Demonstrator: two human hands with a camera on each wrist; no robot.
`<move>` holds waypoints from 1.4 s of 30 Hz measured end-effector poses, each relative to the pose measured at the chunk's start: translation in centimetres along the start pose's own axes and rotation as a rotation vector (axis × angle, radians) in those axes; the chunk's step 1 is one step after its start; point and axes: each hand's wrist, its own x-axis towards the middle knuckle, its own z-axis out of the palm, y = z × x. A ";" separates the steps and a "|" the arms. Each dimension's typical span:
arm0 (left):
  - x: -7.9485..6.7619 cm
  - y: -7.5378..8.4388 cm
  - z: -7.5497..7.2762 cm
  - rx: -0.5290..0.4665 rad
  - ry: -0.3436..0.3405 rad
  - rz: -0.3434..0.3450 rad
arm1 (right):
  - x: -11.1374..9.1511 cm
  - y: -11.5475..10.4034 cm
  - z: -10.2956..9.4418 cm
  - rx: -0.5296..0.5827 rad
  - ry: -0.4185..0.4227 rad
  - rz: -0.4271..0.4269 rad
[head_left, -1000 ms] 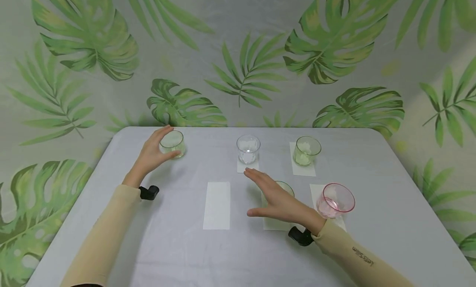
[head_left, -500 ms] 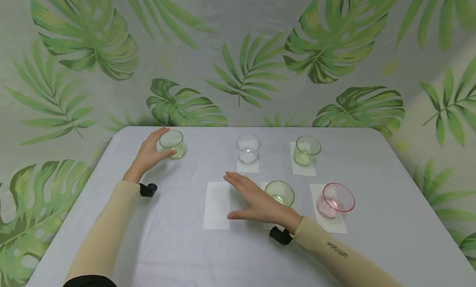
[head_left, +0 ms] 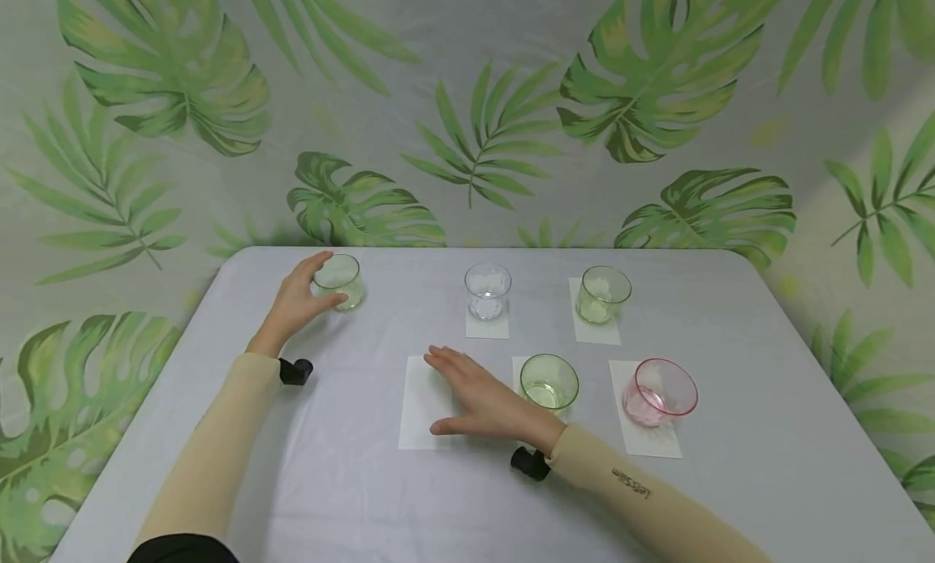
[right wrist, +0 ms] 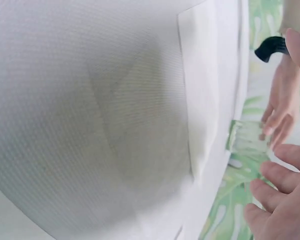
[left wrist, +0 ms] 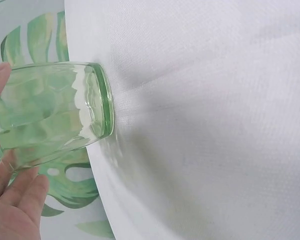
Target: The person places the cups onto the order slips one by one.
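My left hand (head_left: 295,302) holds a green-tinted glass (head_left: 354,281) near the table's far left, thumb on the near side and fingers on the far side. In the left wrist view, that green glass (left wrist: 50,107) stands upright on the white cloth, fingertips (left wrist: 32,192) at its rim. My right hand (head_left: 491,401) is over the right part of a white paper strip (head_left: 418,409), thumb and fingers spread with nothing between them. Its forearm side passes in front of a second green glass (head_left: 549,384), partly covering that glass's paper.
Behind the right hand, a clear glass (head_left: 487,291) stands on a paper strip. Further right are another green glass (head_left: 602,295) and a pink-rimmed glass (head_left: 657,394), each on paper. A leaf-patterned backdrop (head_left: 467,141) rises behind the white table (head_left: 351,498).
My right hand has moved left, from in front of the second green glass to over the bare paper strip. My left thumb has drawn slightly closer to its glass, which stays put.
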 end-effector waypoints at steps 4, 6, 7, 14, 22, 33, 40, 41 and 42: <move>0.0 0.0 0.0 -0.002 -0.001 -0.017 | 0.2 0.3 0.6 -0.020 -0.009 0.017; 0.0 -0.1 0.0 -0.005 -0.004 -0.024 | 0.3 0.5 0.9 -0.038 -0.014 0.025; 0.0 -0.1 0.0 -0.007 -0.004 -0.027 | 0.4 0.6 1.1 -0.050 -0.017 0.027; 0.1 -0.3 0.1 -0.023 -0.010 -0.052 | 0.3 1.1 1.9 -0.099 -0.048 0.058; 0.2 -0.6 0.4 -0.061 0.004 -0.028 | 0.3 1.4 2.3 -0.123 -0.062 0.070; 0.1 -0.6 0.5 -0.100 0.034 -0.026 | 0.1 1.6 2.3 -0.137 -0.094 0.107; -0.3 -0.5 0.5 -0.109 0.054 -0.020 | 0.1 1.6 2.2 -0.136 -0.121 0.121; -0.3 -0.4 0.5 -0.113 0.054 -0.020 | 0.1 1.6 2.2 -0.134 -0.123 0.121; -0.4 -0.4 0.5 -0.117 0.056 -0.019 | 0.1 1.6 2.2 -0.133 -0.124 0.121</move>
